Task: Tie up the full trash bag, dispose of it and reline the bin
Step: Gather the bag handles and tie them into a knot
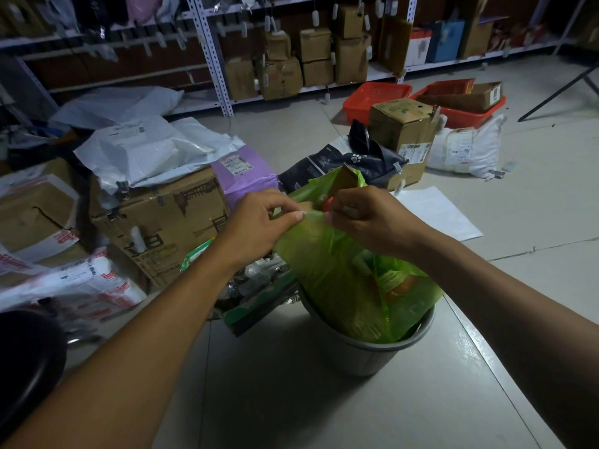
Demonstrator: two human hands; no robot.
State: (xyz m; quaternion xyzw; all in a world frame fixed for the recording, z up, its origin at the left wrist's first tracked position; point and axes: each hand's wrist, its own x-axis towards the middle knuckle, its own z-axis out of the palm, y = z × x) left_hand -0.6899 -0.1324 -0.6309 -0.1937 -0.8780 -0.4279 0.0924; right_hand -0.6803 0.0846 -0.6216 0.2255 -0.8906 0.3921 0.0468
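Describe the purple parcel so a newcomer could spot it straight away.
Start at the green trash bag that both hands pinch above the grey bin. Look up and left to the big cardboard box under white mailers. The purple parcel lies against that box's right end, the only lilac wrapper there, with a white label on top.

Both hands, left hand (259, 222) and right hand (369, 218), pinch the green trash bag's (337, 280) top edge above the grey bin (366, 351).
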